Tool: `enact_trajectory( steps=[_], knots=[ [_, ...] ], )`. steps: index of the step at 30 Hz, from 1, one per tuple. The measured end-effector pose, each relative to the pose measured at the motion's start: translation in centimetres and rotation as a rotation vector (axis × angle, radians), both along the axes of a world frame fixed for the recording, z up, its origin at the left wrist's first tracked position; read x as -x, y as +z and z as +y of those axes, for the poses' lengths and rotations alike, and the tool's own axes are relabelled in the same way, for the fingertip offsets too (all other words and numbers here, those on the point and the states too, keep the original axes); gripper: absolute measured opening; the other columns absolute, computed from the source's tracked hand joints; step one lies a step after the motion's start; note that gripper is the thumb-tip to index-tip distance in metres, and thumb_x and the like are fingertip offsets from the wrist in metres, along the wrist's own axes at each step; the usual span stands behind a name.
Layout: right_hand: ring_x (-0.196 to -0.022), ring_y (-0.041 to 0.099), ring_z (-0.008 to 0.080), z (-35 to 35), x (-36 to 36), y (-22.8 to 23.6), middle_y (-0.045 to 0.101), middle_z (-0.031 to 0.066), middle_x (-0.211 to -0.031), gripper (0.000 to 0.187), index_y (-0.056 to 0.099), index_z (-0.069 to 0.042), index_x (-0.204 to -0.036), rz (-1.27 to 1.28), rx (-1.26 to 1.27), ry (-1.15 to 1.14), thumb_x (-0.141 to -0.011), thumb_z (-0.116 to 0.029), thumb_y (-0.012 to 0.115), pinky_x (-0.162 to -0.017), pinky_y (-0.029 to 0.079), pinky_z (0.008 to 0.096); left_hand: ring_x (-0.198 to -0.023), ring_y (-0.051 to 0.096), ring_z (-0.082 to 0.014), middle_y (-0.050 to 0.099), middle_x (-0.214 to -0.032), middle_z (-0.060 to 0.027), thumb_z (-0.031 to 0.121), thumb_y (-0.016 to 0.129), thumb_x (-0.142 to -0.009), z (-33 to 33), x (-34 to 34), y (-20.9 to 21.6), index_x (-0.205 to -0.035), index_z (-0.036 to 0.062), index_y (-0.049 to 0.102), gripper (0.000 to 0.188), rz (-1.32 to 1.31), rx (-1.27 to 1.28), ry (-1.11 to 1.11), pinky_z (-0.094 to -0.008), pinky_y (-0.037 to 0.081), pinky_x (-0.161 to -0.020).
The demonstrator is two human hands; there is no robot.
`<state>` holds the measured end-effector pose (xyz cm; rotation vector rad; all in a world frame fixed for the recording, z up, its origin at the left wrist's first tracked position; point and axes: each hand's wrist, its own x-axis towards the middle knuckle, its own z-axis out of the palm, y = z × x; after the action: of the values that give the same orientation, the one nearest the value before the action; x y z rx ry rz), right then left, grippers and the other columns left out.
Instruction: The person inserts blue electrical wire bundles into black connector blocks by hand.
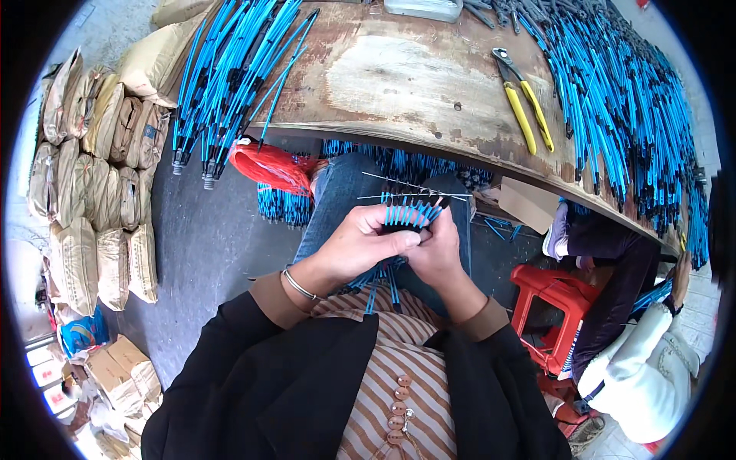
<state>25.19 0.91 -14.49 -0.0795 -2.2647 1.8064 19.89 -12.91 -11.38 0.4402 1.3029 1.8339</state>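
Observation:
Over my lap I hold a bundle of thin blue rods with black ends (412,215). My left hand (359,244) is closed round its left side, thumb laid across the front. My right hand (438,247) grips the right side, its thumb close to the left one. Two thin metal wires (399,182) stick out crosswise past the bundle's far end; how they join the rods is too small to tell. Lower blue rod ends (383,285) hang below my hands, against my striped top.
A worn wooden table (391,65) spans the far side, with yellow-handled pliers (525,107) and piles of blue rods (245,61) at both ends. A red plastic bag (270,167) hangs under its edge. Stacked sacks (100,184) stand left; a red stool (556,303) and a co-worker (640,376) are right.

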Motion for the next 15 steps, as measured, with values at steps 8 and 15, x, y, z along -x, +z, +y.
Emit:
enact_trajectory(
  steps=[8,15],
  knots=[
    [-0.074,0.065,0.0218,-1.8,-0.1,0.2,0.063,0.0127,-0.085,0.060,0.042,0.001,-0.112,0.138,-0.039,-0.161,-0.066,-0.014,0.076,-0.064,0.050,0.0306,-0.095,0.057,-0.0164,0.055,-0.111,-0.0107,0.011,0.065,-0.079,-2.5,-1.3,-1.7,-0.124,0.0017,0.043,0.051,0.071,-0.132,0.143,-0.0303,0.046,-0.084],
    [-0.075,0.065,0.0247,-2.2,-0.1,0.7,0.063,0.0143,-0.084,0.054,0.045,0.002,-0.109,0.174,-0.073,-0.117,-0.067,-0.013,0.075,-0.065,0.051,0.0323,-0.089,0.056,-0.0151,0.056,-0.100,-0.0073,0.006,0.065,-0.077,-1.9,1.0,0.1,-0.107,0.0008,0.054,0.033,0.437,-0.012,0.390,-0.0280,0.045,-0.082]
  ],
)
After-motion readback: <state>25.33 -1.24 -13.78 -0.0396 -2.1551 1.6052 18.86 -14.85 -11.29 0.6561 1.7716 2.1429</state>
